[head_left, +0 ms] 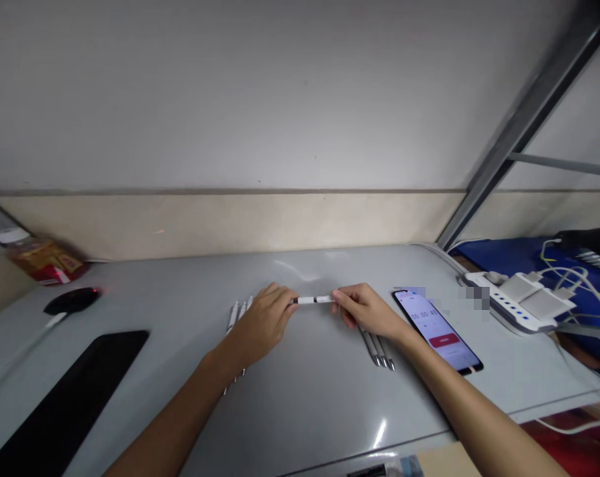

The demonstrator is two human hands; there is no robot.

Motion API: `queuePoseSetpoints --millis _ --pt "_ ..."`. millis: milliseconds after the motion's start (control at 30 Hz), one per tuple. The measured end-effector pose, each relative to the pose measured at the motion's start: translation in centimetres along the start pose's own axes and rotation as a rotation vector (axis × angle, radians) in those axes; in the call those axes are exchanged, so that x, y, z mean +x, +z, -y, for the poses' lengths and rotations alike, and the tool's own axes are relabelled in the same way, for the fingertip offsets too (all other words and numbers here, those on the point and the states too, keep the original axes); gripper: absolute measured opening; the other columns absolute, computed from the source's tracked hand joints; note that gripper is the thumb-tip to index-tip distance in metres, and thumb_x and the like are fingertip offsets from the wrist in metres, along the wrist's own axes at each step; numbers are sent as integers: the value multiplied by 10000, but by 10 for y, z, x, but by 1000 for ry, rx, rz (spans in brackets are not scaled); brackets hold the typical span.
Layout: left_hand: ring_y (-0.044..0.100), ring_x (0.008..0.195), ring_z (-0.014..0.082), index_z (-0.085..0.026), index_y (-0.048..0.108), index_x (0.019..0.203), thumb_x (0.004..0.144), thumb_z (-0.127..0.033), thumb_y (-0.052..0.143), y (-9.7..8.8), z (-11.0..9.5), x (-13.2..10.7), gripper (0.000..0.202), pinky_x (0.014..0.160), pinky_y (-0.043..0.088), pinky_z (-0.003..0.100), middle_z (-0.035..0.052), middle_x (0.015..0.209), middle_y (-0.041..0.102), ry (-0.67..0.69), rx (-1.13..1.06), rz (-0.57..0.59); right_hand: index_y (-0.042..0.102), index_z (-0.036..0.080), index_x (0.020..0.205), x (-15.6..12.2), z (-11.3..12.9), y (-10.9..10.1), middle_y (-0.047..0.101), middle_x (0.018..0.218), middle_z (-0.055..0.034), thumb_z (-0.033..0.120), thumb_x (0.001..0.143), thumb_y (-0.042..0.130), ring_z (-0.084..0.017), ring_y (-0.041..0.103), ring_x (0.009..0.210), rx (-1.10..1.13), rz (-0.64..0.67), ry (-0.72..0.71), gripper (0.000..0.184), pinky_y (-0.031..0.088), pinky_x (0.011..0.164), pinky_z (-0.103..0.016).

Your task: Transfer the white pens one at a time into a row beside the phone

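A slim white pen (307, 301) with dark bands is held level above the grey tabletop between my two hands. My left hand (269, 311) pinches its left end, and the fingers hide that tip. At the other end, the thumb and fingers of my right hand (358, 307) are closed on it. Several white pens (233, 317) lie side by side on the table, partly covered by my left hand and wrist. Below my right hand rest several grey pen-like pieces with silver tips (383, 361), their upper ends hidden.
Right of my right hand lies a phone (436, 331) showing a timer, with a power strip (511, 301) and plugged-in chargers beyond. At left are a black mat (76, 397), a black oval device (71, 301) with a cable, and a bottle (44, 260). A wall closes off the back.
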State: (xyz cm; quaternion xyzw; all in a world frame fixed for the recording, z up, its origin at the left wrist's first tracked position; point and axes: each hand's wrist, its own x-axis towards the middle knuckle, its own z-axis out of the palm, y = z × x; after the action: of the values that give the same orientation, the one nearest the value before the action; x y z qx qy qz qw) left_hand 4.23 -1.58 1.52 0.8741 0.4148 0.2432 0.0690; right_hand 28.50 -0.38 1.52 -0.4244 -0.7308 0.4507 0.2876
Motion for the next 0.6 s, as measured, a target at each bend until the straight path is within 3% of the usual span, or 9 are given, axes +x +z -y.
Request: queuePoseSetpoints --millis 67,167,233,300,400,533,600 --pt "465 838 183 -190 520 933 972 -255 334 0 0 0 201 769 395 330 34 867 567 -1 1 8 630 149 764 0 1 -1 490 498 24 540 927 380 -84 392 441 -19 3 -20 492 314 456 -217" --pt "463 856 185 -187 521 946 972 -250 331 -1 -1 0 202 782 391 334 37 882 568 -1 -3 12 612 178 999 0 4 -2 537 632 29 469 842 591 -96 451 545 12 -49 -114 332 355 521 -213" --pt "461 859 185 -185 523 951 973 -250 328 -1 -1 0 207 784 389 336 39 884 567 -4 1 16 568 196 1081 0 4 -3 554 696 30 408 781 683 -100 475 592 50 -70 -155 384 372 549 -210" --pt "457 852 184 -184 524 951 974 -254 326 0 -1 0 211 778 388 334 37 876 566 -7 4 18 595 177 972 -1 3 -4 562 668 20 419 832 619 -97 471 563 54 -43 -124 281 362 526 -211" --pt "455 845 182 -185 526 950 974 -257 328 0 0 0 212 773 388 332 36 871 563 -4 2 22 606 152 767 -1 1 -4 546 583 4 475 925 431 -90 434 485 12 -7 -50 400 332 475 -218" --pt "461 841 185 -187 533 957 970 -257 332 1 0 -1 213 768 390 334 39 861 561 -11 9 22 585 185 1025 0 1 -5 541 664 29 421 831 620 -95 467 542 27 -59 -116 308 363 508 -212" --pt "464 841 186 -190 533 958 969 -255 333 1 0 -1 211 768 393 335 40 866 565 -10 15 22 581 185 1007 0 1 -5 527 639 34 412 844 605 -98 465 541 10 -38 -110 280 361 510 -214"
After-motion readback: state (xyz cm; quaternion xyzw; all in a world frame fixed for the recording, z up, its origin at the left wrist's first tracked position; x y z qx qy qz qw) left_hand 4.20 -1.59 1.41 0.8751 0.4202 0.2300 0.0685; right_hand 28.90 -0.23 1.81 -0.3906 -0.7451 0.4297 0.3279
